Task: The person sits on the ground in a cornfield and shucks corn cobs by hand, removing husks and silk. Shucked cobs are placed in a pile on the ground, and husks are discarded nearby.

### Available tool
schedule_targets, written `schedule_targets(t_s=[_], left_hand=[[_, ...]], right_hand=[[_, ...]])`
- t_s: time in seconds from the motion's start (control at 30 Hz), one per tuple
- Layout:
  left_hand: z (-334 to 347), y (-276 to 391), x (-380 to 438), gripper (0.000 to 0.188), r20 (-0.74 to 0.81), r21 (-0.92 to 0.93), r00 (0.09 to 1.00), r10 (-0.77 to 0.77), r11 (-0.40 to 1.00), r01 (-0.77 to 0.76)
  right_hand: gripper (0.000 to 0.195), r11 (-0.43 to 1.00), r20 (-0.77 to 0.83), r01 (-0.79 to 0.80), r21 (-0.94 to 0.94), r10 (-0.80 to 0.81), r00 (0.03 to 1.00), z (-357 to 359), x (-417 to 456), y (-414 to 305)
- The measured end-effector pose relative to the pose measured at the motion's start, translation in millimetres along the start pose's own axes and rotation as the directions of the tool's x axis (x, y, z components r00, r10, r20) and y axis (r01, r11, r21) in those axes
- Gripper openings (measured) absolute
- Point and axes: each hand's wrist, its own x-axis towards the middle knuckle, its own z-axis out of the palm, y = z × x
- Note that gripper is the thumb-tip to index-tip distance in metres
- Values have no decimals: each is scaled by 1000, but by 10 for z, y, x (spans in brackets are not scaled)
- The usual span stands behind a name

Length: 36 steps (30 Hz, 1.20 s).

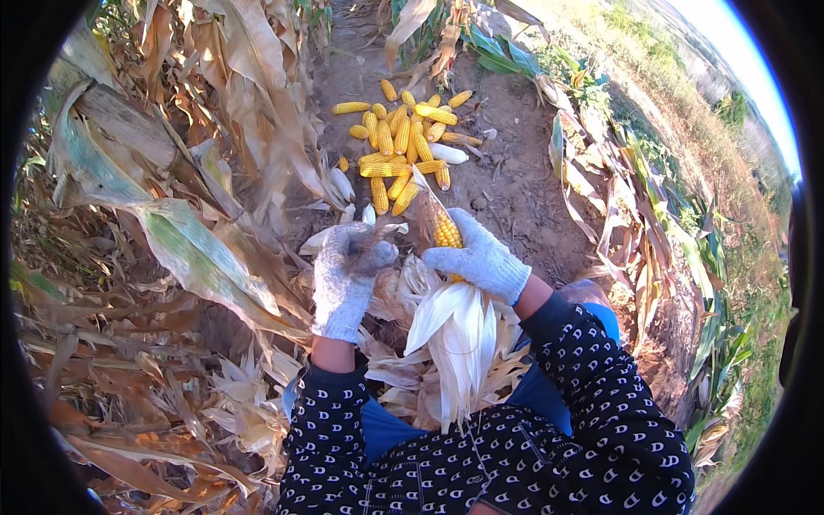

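Observation:
My right hand [483,254], in a pale knitted work glove, grips a yellow ear of corn [445,233] around its middle. Peeled-back white husk [458,341] hangs from the ear's lower end towards my lap. A dry husk strip and brown silk still cling along its upper left side. To the left, my gloved left hand [340,277] is curled around a blurred tuft of brown corn silk [368,250], apart from the ear. Beyond both hands, a heap of bare yellow corn ears [400,132] lies on the soil.
Tall dry corn stalks and leaves [251,84] crowd the left side. Loose husks [393,376] cover the ground between my knees. A white ear [449,153] lies at the heap's right edge. More corn plants [634,212] line the right, before a grassy slope [702,122].

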Motion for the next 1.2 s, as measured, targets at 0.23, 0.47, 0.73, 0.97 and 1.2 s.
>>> schedule_targets(t_s=[0.23,0.47,0.73,0.97,1.2], left_hand=[[286,-290,-21,40,156,-343,959,-236,898,277],[271,-140,14,29,-29,-110,952,-305,948,300],[358,-267,-1,40,-21,-639,886,-464,688,344],[448,-500,11,51,148,-870,878,-455,362,334],[377,-409,56,45,207,-939,888,-410,171,298]], right_hand=[[81,915,302,207,-345,-100,948,201,-59,-71],[76,823,172,238,-516,-172,970,236,-52,-71],[71,930,206,266,-252,-217,954,298,-57,45],[72,902,137,302,-308,-272,953,349,-72,38],[72,939,107,289,-188,-273,956,385,-45,165]])
